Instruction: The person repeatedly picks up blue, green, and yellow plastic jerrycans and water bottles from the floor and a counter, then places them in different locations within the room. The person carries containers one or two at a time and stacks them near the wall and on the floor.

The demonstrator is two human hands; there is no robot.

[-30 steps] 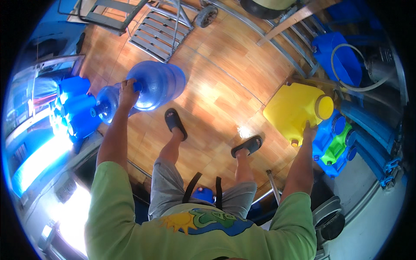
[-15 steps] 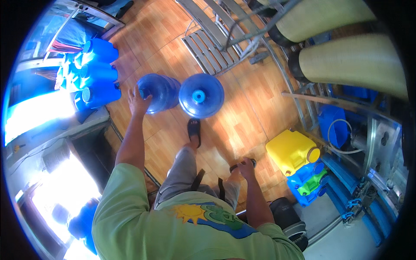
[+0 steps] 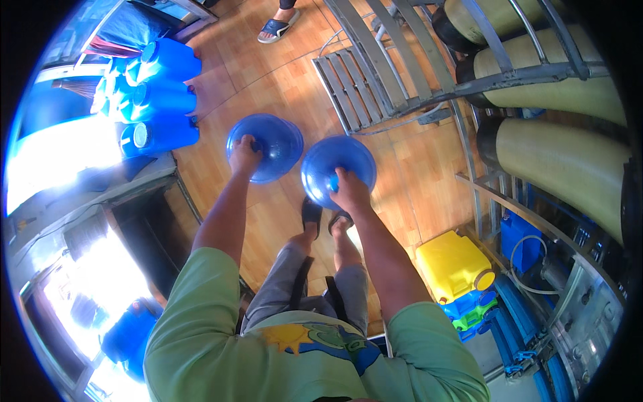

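Several blue plastic jugs with round lids (image 3: pixel 164 94) clustered at left, partly washed out by glare. Beyond the bottles, a grey metal cart with a slatted platform (image 3: pixel 367 53); near it at the top edge, another person's foot in a dark slide sandal (image 3: pixel 278 28). At right, 3 long beige cylinders with black ends (image 3: pixel 556 173), and below them a bright yellow plastic jug (image 3: pixel 450 264) atop blue and green jugs (image 3: pixel 474 313). Underfoot, a glossy wood-patterned floor (image 3: pixel 400 201) with lit patches. Just ahead of the wearer's black slides (image 3: pixel 311 213), 2 containers side by side: a round translucent blue plastic bottle (image 3: pixel 280 144) in the left hand (image 3: pixel 245 159), fingers curled around its neck; and a matching translucent blue bottle (image 3: pixel 331 161) in the right hand (image 3: pixel 350 192), likewise gripped at the neck (fingertips partly hidden). Contents: cannot tell.
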